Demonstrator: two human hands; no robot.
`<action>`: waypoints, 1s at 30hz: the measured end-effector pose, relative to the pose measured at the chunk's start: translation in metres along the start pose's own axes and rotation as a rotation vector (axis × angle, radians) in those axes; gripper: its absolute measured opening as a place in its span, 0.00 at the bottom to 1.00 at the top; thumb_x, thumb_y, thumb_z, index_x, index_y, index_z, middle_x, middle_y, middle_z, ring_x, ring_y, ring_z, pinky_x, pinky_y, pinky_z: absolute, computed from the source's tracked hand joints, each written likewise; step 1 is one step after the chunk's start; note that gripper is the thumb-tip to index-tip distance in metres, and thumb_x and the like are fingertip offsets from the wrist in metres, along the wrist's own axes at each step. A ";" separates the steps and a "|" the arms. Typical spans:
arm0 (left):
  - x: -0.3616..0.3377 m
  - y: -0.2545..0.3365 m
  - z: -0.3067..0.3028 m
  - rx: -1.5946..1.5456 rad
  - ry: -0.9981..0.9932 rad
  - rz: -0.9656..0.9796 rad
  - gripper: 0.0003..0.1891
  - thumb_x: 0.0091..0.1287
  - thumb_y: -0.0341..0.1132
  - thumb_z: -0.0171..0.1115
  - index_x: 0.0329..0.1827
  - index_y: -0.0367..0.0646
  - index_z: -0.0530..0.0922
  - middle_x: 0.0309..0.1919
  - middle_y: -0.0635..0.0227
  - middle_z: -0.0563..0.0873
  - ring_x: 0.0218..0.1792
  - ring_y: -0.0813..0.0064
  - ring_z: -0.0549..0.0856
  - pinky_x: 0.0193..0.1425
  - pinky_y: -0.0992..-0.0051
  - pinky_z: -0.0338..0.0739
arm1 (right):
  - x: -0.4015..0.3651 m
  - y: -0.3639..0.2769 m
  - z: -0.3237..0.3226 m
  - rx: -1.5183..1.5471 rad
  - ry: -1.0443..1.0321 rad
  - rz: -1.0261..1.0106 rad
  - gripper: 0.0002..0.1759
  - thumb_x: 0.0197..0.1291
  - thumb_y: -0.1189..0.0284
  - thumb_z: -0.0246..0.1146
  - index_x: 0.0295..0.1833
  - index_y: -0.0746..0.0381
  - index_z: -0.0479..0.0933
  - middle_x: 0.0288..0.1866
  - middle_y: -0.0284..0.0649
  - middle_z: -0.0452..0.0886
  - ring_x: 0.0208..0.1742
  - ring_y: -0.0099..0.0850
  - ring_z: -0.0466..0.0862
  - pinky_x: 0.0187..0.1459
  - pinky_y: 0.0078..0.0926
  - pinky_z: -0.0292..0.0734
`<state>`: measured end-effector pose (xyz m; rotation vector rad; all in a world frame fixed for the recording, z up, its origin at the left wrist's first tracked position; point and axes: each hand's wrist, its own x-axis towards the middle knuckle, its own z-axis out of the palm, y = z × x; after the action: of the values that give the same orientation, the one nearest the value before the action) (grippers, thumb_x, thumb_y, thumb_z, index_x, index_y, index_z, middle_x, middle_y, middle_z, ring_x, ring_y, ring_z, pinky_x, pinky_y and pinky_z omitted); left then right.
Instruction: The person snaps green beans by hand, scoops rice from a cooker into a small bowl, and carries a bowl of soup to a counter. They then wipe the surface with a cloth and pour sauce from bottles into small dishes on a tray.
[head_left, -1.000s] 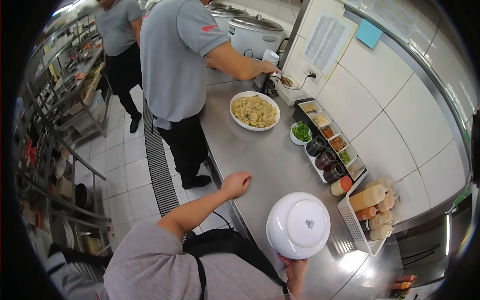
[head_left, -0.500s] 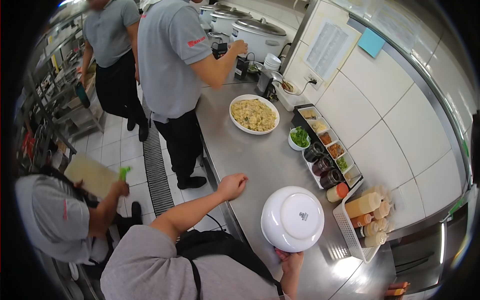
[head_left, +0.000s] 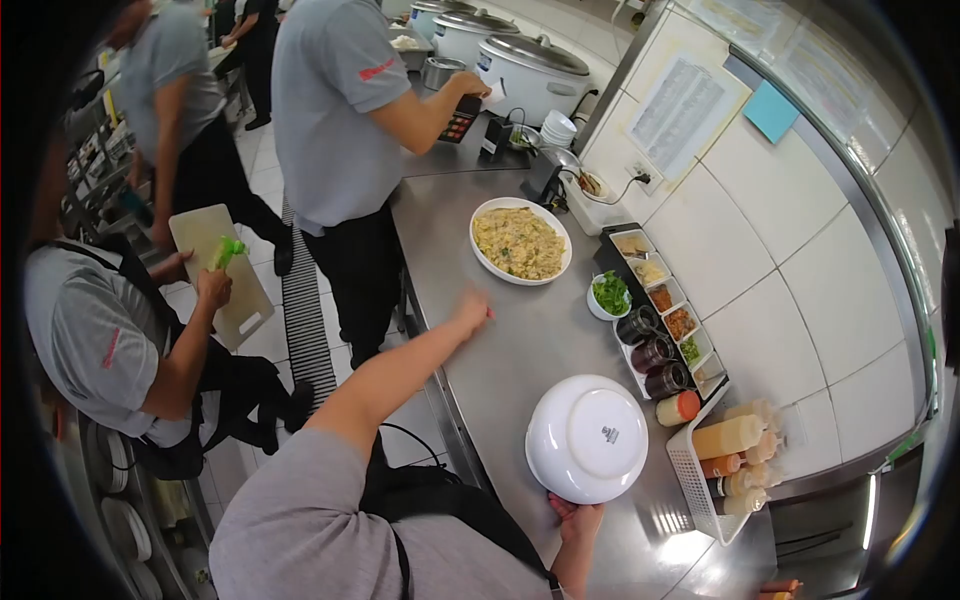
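A white bowl (head_left: 588,438) is upside down over the steel counter, its base facing up. At its lower rim is my right hand (head_left: 575,517), closed on the edge with part of the fingers hidden beneath. My left hand (head_left: 472,312) is over the counter's left side, smeared by motion, so its fingers cannot be made out. Beyond it stands a white dish (head_left: 519,241) of yellowish food with green bits. A small bowl of green leaves (head_left: 609,295) stands to the right, beside dark-filled jars (head_left: 651,354).
A tray of toppings (head_left: 669,300) and a white basket (head_left: 700,480) of sauce bottles line the wall. A co-worker (head_left: 340,110) stands at the counter's far left with a handheld device. Another person, at left, holds a cutting board (head_left: 222,270). Large cookers (head_left: 535,75) stand behind.
My left hand has moved forward along the counter, towards the dish of food. The bowl stays in my right hand. The co-worker with the cutting board has turned and raised it.
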<state>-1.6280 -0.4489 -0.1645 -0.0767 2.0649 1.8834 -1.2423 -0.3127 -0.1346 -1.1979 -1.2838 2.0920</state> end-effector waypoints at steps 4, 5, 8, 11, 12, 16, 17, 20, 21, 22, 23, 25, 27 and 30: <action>0.047 0.032 -0.006 0.084 0.131 0.006 0.31 0.65 0.42 0.45 0.66 0.37 0.47 0.31 0.55 0.81 0.15 0.70 0.77 0.18 0.71 0.70 | -0.004 -0.003 0.001 0.016 0.032 -0.013 0.16 0.60 0.75 0.48 0.52 0.71 0.64 0.35 0.53 0.78 0.27 0.44 0.82 0.21 0.33 0.82; 0.045 0.042 -0.008 0.072 0.092 0.050 0.30 0.65 0.42 0.45 0.64 0.35 0.47 0.34 0.52 0.81 0.16 0.68 0.79 0.19 0.70 0.72 | -0.003 -0.001 0.000 0.018 0.044 -0.014 0.16 0.60 0.75 0.48 0.52 0.71 0.64 0.35 0.53 0.78 0.27 0.44 0.82 0.21 0.33 0.82; 0.072 0.031 -0.003 0.060 0.060 0.114 0.29 0.64 0.41 0.45 0.61 0.32 0.49 0.35 0.49 0.80 0.18 0.67 0.80 0.21 0.69 0.74 | 0.002 0.003 -0.007 0.060 0.024 -0.004 0.16 0.59 0.75 0.48 0.52 0.71 0.65 0.36 0.53 0.78 0.27 0.44 0.82 0.21 0.34 0.82; 0.081 0.024 0.009 0.056 0.088 0.157 0.27 0.64 0.39 0.45 0.59 0.31 0.49 0.30 0.50 0.81 0.18 0.66 0.81 0.21 0.69 0.75 | 0.001 0.005 -0.009 0.010 0.012 0.007 0.17 0.58 0.74 0.49 0.53 0.70 0.65 0.38 0.53 0.78 0.28 0.44 0.82 0.22 0.34 0.82; 0.080 0.025 0.011 0.052 0.109 0.173 0.27 0.63 0.39 0.46 0.58 0.30 0.49 0.28 0.52 0.81 0.18 0.66 0.81 0.21 0.69 0.75 | -0.001 0.003 -0.005 -0.003 0.046 -0.005 0.17 0.59 0.73 0.47 0.53 0.69 0.65 0.38 0.53 0.78 0.28 0.45 0.82 0.22 0.34 0.82; 0.052 0.045 0.032 0.033 0.184 0.023 0.27 0.63 0.39 0.46 0.57 0.29 0.48 0.23 0.56 0.81 0.17 0.68 0.80 0.19 0.70 0.74 | -0.001 0.003 -0.001 -0.006 0.044 -0.025 0.17 0.61 0.72 0.45 0.54 0.67 0.65 0.39 0.53 0.78 0.28 0.44 0.82 0.22 0.34 0.83; 0.047 0.047 0.037 0.012 0.141 -0.015 0.27 0.64 0.39 0.46 0.56 0.29 0.48 0.23 0.56 0.80 0.17 0.68 0.80 0.18 0.71 0.73 | 0.000 0.004 -0.001 -0.008 0.038 -0.027 0.17 0.61 0.72 0.45 0.54 0.67 0.65 0.39 0.53 0.78 0.28 0.44 0.82 0.22 0.34 0.83; 0.039 0.049 0.052 -0.006 0.086 -0.067 0.26 0.64 0.39 0.47 0.54 0.29 0.48 0.22 0.56 0.80 0.16 0.69 0.79 0.16 0.71 0.72 | -0.001 0.004 -0.001 0.001 0.042 -0.040 0.17 0.61 0.72 0.45 0.54 0.68 0.65 0.38 0.53 0.79 0.28 0.43 0.83 0.22 0.32 0.83; 0.039 0.048 0.055 -0.004 0.071 -0.080 0.25 0.64 0.39 0.47 0.53 0.30 0.48 0.22 0.57 0.79 0.16 0.69 0.79 0.15 0.71 0.71 | -0.001 0.006 -0.003 -0.006 0.033 -0.037 0.17 0.61 0.72 0.46 0.53 0.68 0.66 0.37 0.53 0.79 0.28 0.42 0.83 0.22 0.32 0.83; 0.044 0.044 0.060 -0.014 0.065 -0.084 0.26 0.64 0.39 0.49 0.53 0.31 0.49 0.22 0.57 0.79 0.15 0.70 0.77 0.14 0.72 0.69 | 0.000 0.006 -0.004 -0.014 0.025 -0.033 0.17 0.61 0.72 0.46 0.52 0.69 0.67 0.36 0.53 0.79 0.28 0.42 0.83 0.22 0.31 0.83; 0.049 0.038 0.063 -0.018 0.064 -0.082 0.26 0.64 0.39 0.49 0.53 0.31 0.49 0.22 0.57 0.79 0.15 0.70 0.77 0.14 0.72 0.69 | 0.001 0.007 -0.005 -0.015 0.024 -0.037 0.17 0.61 0.72 0.46 0.52 0.69 0.67 0.36 0.53 0.79 0.28 0.42 0.83 0.22 0.31 0.83; 0.044 0.037 0.062 0.042 -0.058 -0.041 0.24 0.63 0.39 0.52 0.53 0.32 0.53 0.22 0.58 0.79 0.13 0.71 0.76 0.13 0.74 0.68 | 0.002 0.006 -0.008 -0.030 0.027 -0.002 0.16 0.61 0.73 0.45 0.51 0.70 0.67 0.33 0.52 0.80 0.27 0.41 0.83 0.22 0.30 0.83; 0.036 0.036 0.059 0.057 -0.136 -0.049 0.21 0.62 0.39 0.52 0.50 0.33 0.58 0.23 0.59 0.79 0.13 0.72 0.75 0.13 0.74 0.68 | 0.004 0.003 -0.008 -0.033 0.006 -0.003 0.16 0.61 0.73 0.45 0.51 0.70 0.67 0.33 0.52 0.80 0.27 0.41 0.83 0.22 0.31 0.83; 0.019 0.026 0.049 0.061 -0.326 -0.063 0.16 0.63 0.38 0.51 0.46 0.34 0.67 0.25 0.61 0.79 0.14 0.73 0.75 0.13 0.75 0.68 | 0.004 -0.004 -0.003 -0.030 -0.037 0.017 0.15 0.60 0.75 0.46 0.50 0.71 0.67 0.32 0.52 0.80 0.26 0.41 0.83 0.23 0.31 0.82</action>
<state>-1.6426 -0.3945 -0.1483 0.1678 1.8725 1.6677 -1.2426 -0.3066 -0.1329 -1.1920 -1.3308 2.1227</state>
